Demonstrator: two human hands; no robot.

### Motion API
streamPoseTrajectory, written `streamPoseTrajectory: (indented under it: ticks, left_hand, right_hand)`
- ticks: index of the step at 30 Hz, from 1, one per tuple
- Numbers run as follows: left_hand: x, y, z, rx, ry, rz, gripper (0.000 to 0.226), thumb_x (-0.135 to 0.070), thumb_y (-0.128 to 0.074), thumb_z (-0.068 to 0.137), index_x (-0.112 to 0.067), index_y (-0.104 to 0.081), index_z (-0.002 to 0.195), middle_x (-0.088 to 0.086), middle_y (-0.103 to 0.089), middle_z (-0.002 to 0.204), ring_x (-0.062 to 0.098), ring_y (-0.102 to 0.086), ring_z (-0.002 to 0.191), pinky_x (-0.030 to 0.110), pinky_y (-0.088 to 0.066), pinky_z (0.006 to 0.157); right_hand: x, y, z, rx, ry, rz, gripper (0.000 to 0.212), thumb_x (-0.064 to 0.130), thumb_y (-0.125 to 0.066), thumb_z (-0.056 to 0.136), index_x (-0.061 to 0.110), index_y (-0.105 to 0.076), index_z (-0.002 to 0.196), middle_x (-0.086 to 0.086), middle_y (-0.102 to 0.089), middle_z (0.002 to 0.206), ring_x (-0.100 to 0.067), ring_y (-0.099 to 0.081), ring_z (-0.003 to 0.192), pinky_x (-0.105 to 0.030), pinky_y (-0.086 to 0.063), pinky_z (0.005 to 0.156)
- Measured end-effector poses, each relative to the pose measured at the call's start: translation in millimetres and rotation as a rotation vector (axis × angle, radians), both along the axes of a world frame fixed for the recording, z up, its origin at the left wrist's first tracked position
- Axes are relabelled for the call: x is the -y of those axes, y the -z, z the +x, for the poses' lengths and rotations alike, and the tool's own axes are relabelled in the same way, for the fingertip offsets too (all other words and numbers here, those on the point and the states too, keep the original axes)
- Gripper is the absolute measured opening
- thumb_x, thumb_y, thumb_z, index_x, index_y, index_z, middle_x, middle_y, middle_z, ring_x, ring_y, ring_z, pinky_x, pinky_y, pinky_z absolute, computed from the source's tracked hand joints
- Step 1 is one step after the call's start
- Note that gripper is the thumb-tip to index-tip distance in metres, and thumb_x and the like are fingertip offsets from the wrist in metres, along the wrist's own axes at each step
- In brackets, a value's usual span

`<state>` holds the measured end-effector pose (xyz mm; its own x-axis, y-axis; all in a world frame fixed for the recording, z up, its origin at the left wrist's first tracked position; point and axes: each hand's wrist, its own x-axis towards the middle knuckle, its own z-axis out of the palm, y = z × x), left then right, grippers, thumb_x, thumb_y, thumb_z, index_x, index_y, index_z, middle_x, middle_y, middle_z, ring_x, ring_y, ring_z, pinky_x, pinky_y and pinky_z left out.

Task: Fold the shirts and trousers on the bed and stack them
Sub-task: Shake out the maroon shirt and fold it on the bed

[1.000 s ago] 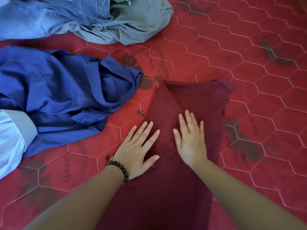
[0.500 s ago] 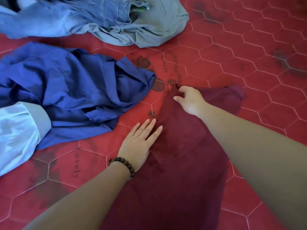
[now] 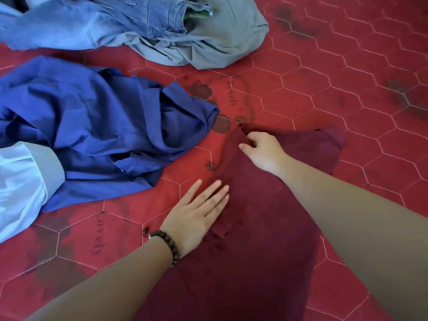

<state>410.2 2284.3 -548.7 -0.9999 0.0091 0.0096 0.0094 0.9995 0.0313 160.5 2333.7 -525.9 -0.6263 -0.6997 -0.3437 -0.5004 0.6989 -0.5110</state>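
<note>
A: Item one, changes since a second ago?
B: The right hand (image 3: pixel 262 150) has left the middle of the maroon shirt (image 3: pixel 261 228), where it lay flat beside the left, and reached to the far pointed corner; its fingers are now curled, pinching that corner's edge. The left hand (image 3: pixel 196 214) is flat as before, fingers straight and close together, pressing the shirt's left edge, a beaded bracelet (image 3: pixel 165 245) on the wrist. The view has tipped slightly, so more of the far garments shows.

A: Item two, surface and setting?
B: A bed (image 3: pixel 347 89) under a red quilted cover stitched in hexagons, with dark rose prints and faint lettering. The maroon shirt lies flat in the near centre. Left of it, a crumpled royal-blue shirt (image 3: pixel 92 126); a pale-blue garment (image 3: pixel 23 181) lies at the left edge, over that shirt's near side. At the far edge, blue denim jeans (image 3: pixel 92 24) lie partly over grey trousers (image 3: pixel 208 42). Nothing of the room beyond the bed shows.

A: Item three, hidden or unclear?
B: The jeans and pale-blue garment are cut off by the frame. The maroon shirt's near end runs under both forearms and out of view. Something green (image 3: pixel 196 12) shows at the jeans' waistband; what it is, I cannot tell.
</note>
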Motion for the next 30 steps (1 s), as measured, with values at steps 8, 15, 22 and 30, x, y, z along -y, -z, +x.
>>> streamPoseTrajectory:
  ticks: [8, 15, 22, 30]
  left_hand:
    - [-4, -3, 6, 0.138, -0.019, 0.155, 0.063, -0.05, -0.035, 0.097, -0.01, -0.04, 0.146, 0.008, -0.031, 0.156, 0.025, -0.02, 0.147, 0.055, -0.025, 0.115]
    - [-7, -11, -16, 0.072, -0.114, 0.132, 0.054, -0.037, -0.033, 0.098, -0.008, -0.045, 0.143, 0.01, -0.037, 0.153, 0.025, -0.028, 0.144, 0.047, -0.022, 0.118]
    - [-6, -4, -10, 0.129, -0.076, 0.175, 0.068, -0.055, -0.035, 0.095, -0.012, -0.035, 0.149, 0.009, -0.021, 0.159, 0.026, -0.01, 0.149, 0.051, -0.014, 0.12]
    - [1, -2, 1, 0.153, 0.064, 0.167, 0.079, -0.063, -0.044, 0.089, -0.015, -0.033, 0.15, 0.007, -0.023, 0.159, 0.025, -0.01, 0.149, 0.053, -0.017, 0.118]
  right_hand:
    - [4, 0, 12, -0.099, 0.148, -0.13, 0.027, 0.041, -0.064, 0.09, 0.018, -0.066, 0.103, 0.003, -0.064, 0.088, -0.017, -0.058, 0.085, -0.03, -0.046, 0.077]
    - [-33, 0, 23, -0.103, 0.189, -0.039, 0.018, 0.029, -0.061, 0.091, 0.015, -0.064, 0.102, -0.001, -0.065, 0.085, -0.024, -0.062, 0.085, -0.03, -0.045, 0.073]
    - [-56, -2, 36, -0.209, 0.176, 0.032, 0.019, 0.03, -0.054, 0.096, 0.013, -0.056, 0.105, -0.008, -0.064, 0.081, -0.033, -0.061, 0.077, -0.033, -0.041, 0.063]
    - [-63, -8, 35, -0.065, 0.203, 0.105, 0.018, 0.026, -0.06, 0.094, 0.01, -0.056, 0.102, -0.012, -0.065, 0.087, -0.034, -0.062, 0.086, -0.041, -0.05, 0.076]
